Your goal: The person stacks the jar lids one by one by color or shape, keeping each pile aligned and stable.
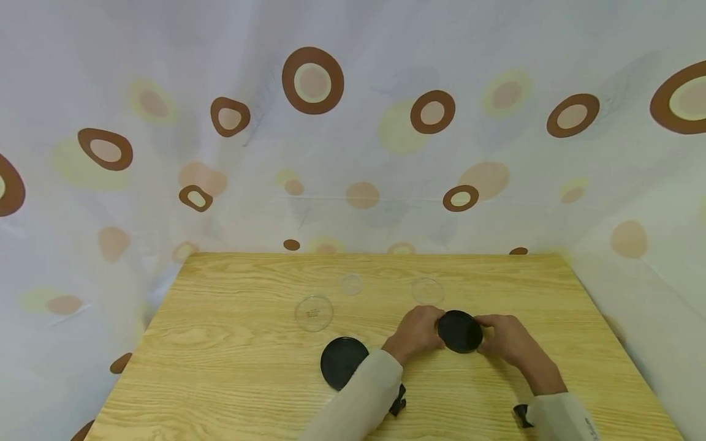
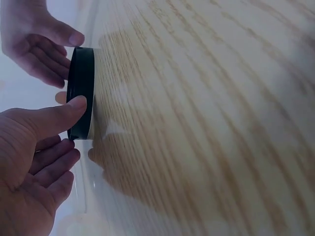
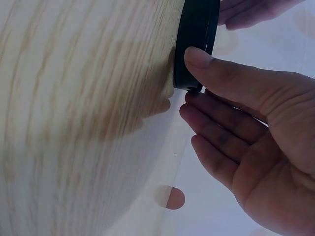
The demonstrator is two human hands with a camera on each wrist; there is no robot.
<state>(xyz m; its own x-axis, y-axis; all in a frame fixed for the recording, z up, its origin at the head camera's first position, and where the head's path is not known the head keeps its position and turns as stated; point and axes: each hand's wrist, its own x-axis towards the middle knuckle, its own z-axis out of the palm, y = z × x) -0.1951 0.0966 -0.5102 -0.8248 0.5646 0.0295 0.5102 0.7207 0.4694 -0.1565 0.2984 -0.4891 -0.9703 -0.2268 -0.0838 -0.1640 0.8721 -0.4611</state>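
Note:
Both hands hold a round, shallow black dish (image 1: 460,331) between them, right of the table's middle. My left hand (image 1: 420,331) grips its left edge, with the thumb on the side wall in the left wrist view. On the opposite edge, my right hand (image 1: 507,340) pinches it, thumb pressed to the wall in the right wrist view. The dish is close over the wood; whether it touches cannot be told. A larger black dish (image 1: 341,361) lies by the left forearm, partly covered by the sleeve.
Behind the hands lie three clear round discs or dishes: a large one (image 1: 314,313) with small print, a small one (image 1: 351,283) and another (image 1: 428,291). The wooden table (image 1: 231,367) ends at a patterned curtain (image 1: 364,147) at the back and sides.

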